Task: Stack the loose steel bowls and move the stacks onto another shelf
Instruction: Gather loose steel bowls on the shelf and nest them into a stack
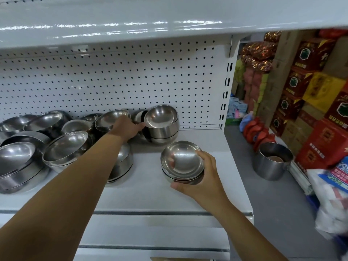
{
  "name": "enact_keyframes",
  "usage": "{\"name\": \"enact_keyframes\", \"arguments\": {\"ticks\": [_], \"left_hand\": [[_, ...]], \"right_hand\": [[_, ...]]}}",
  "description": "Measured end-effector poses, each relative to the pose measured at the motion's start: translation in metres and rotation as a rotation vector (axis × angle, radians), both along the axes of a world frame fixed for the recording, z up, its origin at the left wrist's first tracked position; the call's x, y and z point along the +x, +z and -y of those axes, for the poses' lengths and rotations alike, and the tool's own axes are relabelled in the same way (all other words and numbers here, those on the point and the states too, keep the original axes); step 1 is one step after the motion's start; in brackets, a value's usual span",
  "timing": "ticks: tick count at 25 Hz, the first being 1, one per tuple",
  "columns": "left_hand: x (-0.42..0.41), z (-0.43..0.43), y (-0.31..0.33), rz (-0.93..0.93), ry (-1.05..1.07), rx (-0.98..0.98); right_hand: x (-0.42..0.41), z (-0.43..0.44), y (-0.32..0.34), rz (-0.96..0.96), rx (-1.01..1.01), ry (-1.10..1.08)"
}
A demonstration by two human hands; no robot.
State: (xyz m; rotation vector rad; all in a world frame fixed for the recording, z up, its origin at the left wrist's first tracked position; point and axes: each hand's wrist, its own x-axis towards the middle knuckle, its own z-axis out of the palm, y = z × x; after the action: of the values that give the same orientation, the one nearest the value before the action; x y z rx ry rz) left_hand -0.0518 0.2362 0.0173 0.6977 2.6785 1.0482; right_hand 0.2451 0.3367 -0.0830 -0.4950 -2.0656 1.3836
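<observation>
My right hand (pixel 202 178) grips a short stack of steel bowls (pixel 181 162) just above the white shelf (pixel 150 187), thumb under its near side and fingers round its right rim. My left hand (pixel 128 129) reaches to the back of the shelf and touches a tilted stack of bowls (pixel 162 121) near the pegboard; its fingertips are hidden behind that stack's rim. More loose and part-stacked steel bowls (pixel 64 146) crowd the left half of the shelf, several of them leaning. Another small stack (pixel 122 162) sits under my left forearm.
A white shelf board (pixel 131 19) hangs overhead and a perforated back panel (pixel 113 78) closes the rear. Lower shelf edges (pixel 150 232) show below. To the right, on the grey floor, stand a steel pot (pixel 271 161), red cartons (pixel 323 144) and plastic bags (pixel 331 194).
</observation>
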Motion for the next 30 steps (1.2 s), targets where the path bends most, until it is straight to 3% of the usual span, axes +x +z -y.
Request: {"name": "enact_keyframes", "arguments": {"ticks": [7,15,19,24,28,30], "left_hand": [[0.014,-0.001,0.008,-0.03,-0.007,0.007],[0.044,0.006,0.031,-0.331,0.105,0.023],[0.053,0.019,0.043,-0.368,0.157,0.113],[0.085,0.049,0.06,-0.269,0.206,0.399],[0.124,0.056,0.058,0.086,0.111,0.745],[0.139,0.053,0.051,0.25,0.023,0.807]], "right_hand": [[-0.002,0.0,-0.001,0.019,0.016,-0.005],[-0.003,0.0,-0.003,0.002,0.021,0.013],[-0.001,0.001,-0.003,-0.014,0.009,0.038],[0.001,0.0,0.0,-0.039,-0.019,0.059],[0.003,0.001,0.0,-0.056,-0.031,0.068],[0.005,0.0,0.0,-0.057,-0.049,0.075]]}}
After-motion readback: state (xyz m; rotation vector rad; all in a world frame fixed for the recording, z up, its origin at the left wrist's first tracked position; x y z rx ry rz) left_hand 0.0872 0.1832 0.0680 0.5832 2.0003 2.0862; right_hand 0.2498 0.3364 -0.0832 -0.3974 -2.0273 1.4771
